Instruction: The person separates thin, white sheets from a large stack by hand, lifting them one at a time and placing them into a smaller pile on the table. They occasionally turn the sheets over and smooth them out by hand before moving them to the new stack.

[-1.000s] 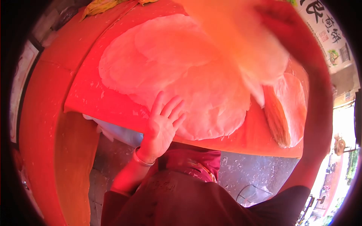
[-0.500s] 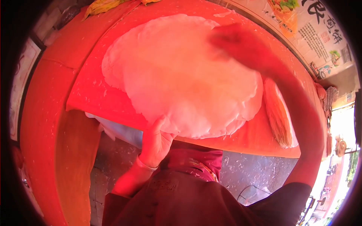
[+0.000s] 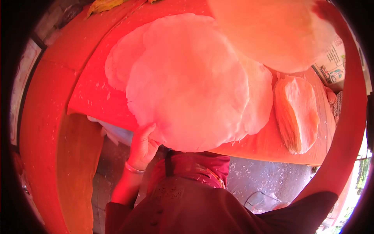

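Note:
Large thin round pancakes (image 3: 187,85) lie overlapping in a spread stack on a red-covered table. My left hand (image 3: 143,146) is at the near left edge of the stack, pinching the rim of a pancake with the thumb on top and the fingers below. Up at the top right, my right hand (image 3: 326,13) grips the edge of another big pancake (image 3: 269,35), which is held raised above the table and blurred by motion. Some fingers of that hand are hidden. To the right of the stack sits a folded pile of pancakes (image 3: 298,113).
The red table cover (image 3: 89,91) runs to a near edge in front of my body. A yellow cloth or bag (image 3: 105,5) lies at the far left. Printed signage (image 3: 333,58) stands behind the table on the right. Pale flakes dot the floor (image 3: 265,175).
My right hand has swung up and to the right, lifting a pancake off the stack. My left hand has shifted slightly left along the near edge, still pinching.

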{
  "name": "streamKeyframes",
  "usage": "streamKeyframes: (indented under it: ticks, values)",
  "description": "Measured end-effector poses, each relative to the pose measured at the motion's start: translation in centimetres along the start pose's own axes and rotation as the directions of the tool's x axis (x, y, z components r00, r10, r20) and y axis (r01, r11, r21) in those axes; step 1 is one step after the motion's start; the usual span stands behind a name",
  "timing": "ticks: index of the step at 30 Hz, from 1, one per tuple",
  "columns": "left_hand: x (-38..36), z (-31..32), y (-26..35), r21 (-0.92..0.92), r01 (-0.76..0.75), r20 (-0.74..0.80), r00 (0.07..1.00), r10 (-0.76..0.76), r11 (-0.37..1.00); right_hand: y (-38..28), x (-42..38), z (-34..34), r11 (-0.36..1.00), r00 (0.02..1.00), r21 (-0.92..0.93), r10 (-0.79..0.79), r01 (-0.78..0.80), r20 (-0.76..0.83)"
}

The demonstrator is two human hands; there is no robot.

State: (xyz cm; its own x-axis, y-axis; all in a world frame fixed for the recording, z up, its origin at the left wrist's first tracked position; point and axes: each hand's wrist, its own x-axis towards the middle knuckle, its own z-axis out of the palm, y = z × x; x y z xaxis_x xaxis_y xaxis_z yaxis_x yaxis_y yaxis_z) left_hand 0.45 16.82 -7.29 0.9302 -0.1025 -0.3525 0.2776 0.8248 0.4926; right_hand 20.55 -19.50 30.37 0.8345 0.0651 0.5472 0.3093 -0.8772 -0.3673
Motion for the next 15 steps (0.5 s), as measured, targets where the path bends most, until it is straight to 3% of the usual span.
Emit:
streamKeyframes:
  ticks: [1,2,3,8,11,13,14,15]
  values:
    - [-0.4,0.0,0.5,0.027,-0.002,-0.008,1.000,0.002,1.000,3.7,2.7,-2.4,0.891,0.909,-0.208,-0.365,0.404,0.204]
    - [-0.5,-0.4,0.7,0.045,-0.005,-0.007,1.000,0.005,0.999,2.3,2.3,-2.3,0.987,0.975,-0.041,-0.148,0.157,0.165]
    - [-0.7,0.1,0.8,0.014,-0.005,-0.006,1.000,0.005,1.000,0.2,1.4,-1.7,0.986,0.983,0.130,0.080,-0.103,0.166]
    - [-1.2,1.5,1.3,-0.119,0.017,0.103,0.995,-0.005,0.993,-4.5,-4.8,6.7,0.952,0.929,-0.052,-0.282,0.302,0.241]
    - [-1.4,2.4,1.2,-0.164,0.027,0.096,0.995,-0.011,0.986,-5.7,-14.7,13.7,0.946,0.855,0.118,-0.325,0.304,0.405]
    - [-1.1,1.3,0.9,-0.179,0.068,0.218,0.976,-0.028,0.982,-6.5,-21.8,18.0,0.924,0.768,0.275,-0.375,0.265,0.518]
    - [-1.0,0.7,0.8,-0.220,0.114,0.297,0.954,-0.045,0.969,-6.9,-24.7,20.0,0.891,0.731,0.308,-0.452,0.335,0.512]
    - [-1.0,0.4,0.8,-0.257,0.166,0.376,0.925,-0.059,0.952,-7.5,-26.9,21.7,0.804,0.674,0.267,-0.592,0.531,0.443]
